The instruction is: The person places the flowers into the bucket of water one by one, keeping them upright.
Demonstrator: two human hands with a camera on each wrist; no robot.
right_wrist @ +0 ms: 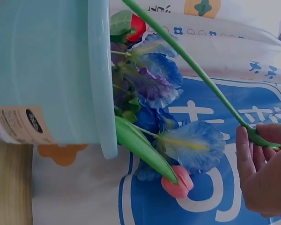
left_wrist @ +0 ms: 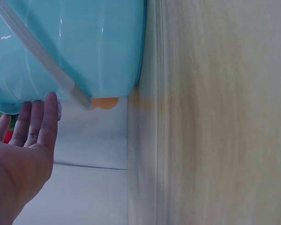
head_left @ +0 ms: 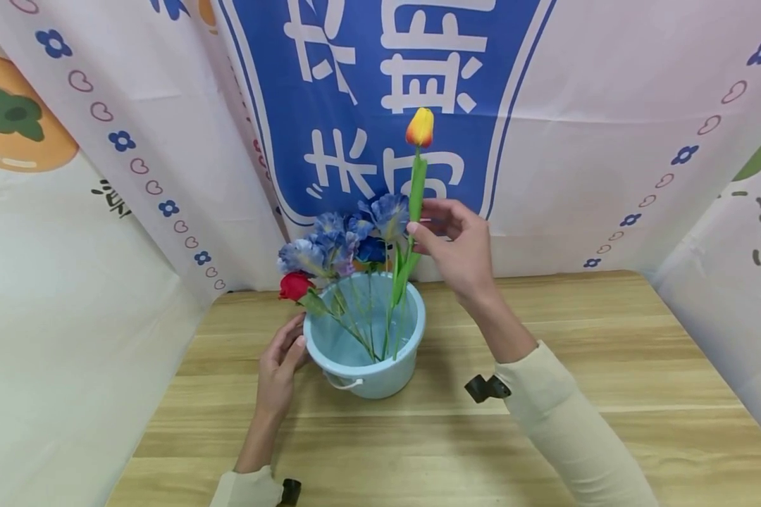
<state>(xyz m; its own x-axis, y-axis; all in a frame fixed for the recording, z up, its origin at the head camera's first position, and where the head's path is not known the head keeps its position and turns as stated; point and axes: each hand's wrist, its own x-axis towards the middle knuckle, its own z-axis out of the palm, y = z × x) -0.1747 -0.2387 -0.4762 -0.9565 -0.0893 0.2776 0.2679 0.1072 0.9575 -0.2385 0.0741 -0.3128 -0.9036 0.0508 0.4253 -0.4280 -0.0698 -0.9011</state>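
Note:
A light blue bucket stands on the table with artificial flowers leaning in it. Among them are ruffled blue flowers, a red rose and, in the right wrist view, a pink tulip. My right hand pinches a yellow-and-red tulip by its green stem and leaf, upright over the bucket's right side. That stem's lower end is inside the bucket. At the bucket's left side, my left hand rests its nearly straight fingertips against the wall, also visible in the left wrist view.
The wooden table extends to both sides of the bucket. A printed cloth with a blue panel hangs right behind it. The bucket's white handle hangs down at the front.

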